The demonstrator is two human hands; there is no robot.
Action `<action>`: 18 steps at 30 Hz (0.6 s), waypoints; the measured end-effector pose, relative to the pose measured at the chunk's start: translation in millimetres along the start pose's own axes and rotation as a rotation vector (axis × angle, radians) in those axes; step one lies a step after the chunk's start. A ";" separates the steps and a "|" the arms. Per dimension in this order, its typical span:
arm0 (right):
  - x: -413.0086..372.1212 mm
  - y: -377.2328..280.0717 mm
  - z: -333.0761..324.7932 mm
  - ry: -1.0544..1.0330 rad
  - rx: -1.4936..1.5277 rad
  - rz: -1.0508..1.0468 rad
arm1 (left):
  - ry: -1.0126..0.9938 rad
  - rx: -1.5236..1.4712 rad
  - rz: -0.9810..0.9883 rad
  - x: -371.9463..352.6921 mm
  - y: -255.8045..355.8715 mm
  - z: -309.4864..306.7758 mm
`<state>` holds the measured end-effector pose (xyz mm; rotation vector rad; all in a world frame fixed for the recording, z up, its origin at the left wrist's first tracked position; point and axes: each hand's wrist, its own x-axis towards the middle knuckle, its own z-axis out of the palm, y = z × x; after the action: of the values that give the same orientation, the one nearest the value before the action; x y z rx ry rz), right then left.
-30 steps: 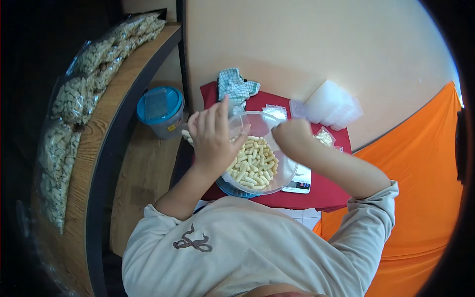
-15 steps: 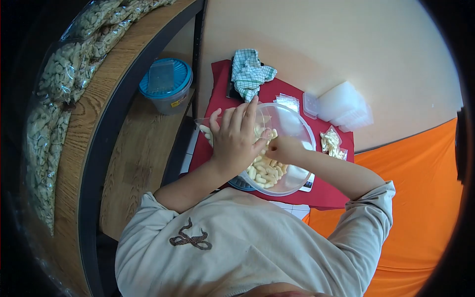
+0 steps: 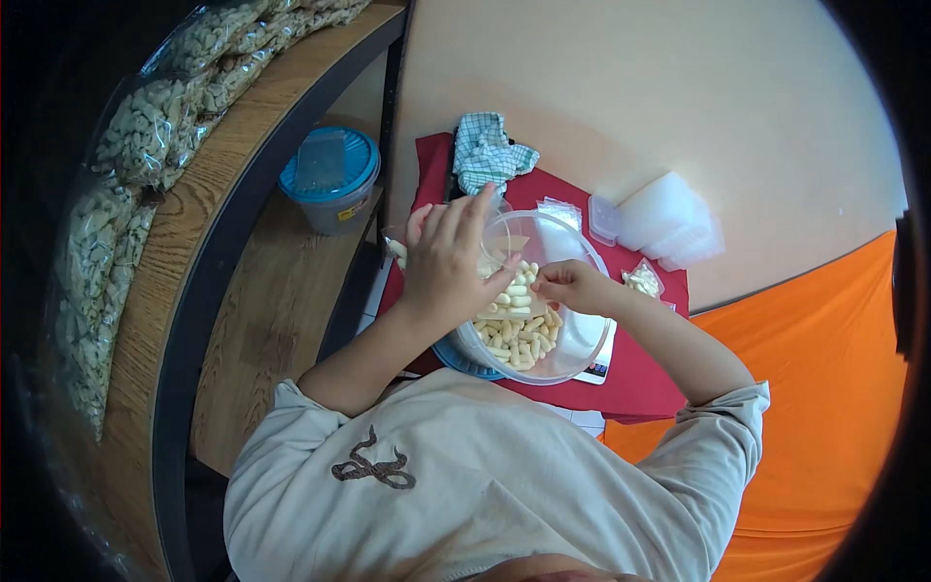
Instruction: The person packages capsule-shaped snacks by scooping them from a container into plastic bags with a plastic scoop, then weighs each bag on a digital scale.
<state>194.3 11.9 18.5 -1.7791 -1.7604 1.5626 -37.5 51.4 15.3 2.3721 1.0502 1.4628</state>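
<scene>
We see soft, moderate light across the middle, where the wall (image 3: 698, 107) is pale, a little duller near the towel (image 3: 485, 150). Brightness drops into deep gloom at the left, beyond the shelf (image 3: 228, 175). We catch small glints on the bags (image 3: 145, 136) and a whitish sheen inside the tub (image 3: 585, 250). The wide lens bends the shelf into an arc, and black rounds off the corners. Toward the lower left edge, we find detail smeared; the left hand (image 3: 448, 257) and right hand (image 3: 572, 287) look fairly sharp.
</scene>
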 end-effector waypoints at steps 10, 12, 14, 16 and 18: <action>-85.7 -66.9 -56.6 0.318 -0.158 -0.047 | -0.280 -0.114 0.150 30.6 10.0 -17.0; -89.2 -78.2 -57.7 0.340 -0.286 -0.026 | -0.324 -0.105 0.194 30.6 19.6 -10.4; -88.6 -97.7 -48.6 0.381 -0.496 -0.035 | -0.362 -0.104 0.210 32.2 29.7 -6.5; -83.5 -102.1 -41.7 0.433 -0.812 -0.118 | -0.398 -0.098 0.226 34.0 37.8 -3.7; -91.6 -121.0 -30.7 0.405 -0.969 -0.154 | -0.412 -0.101 0.200 36.0 42.3 -1.9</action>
<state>167.0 -13.4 168.7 -2.0007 -2.5223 0.1852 -9.0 42.6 62.3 2.6048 0.6409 0.9798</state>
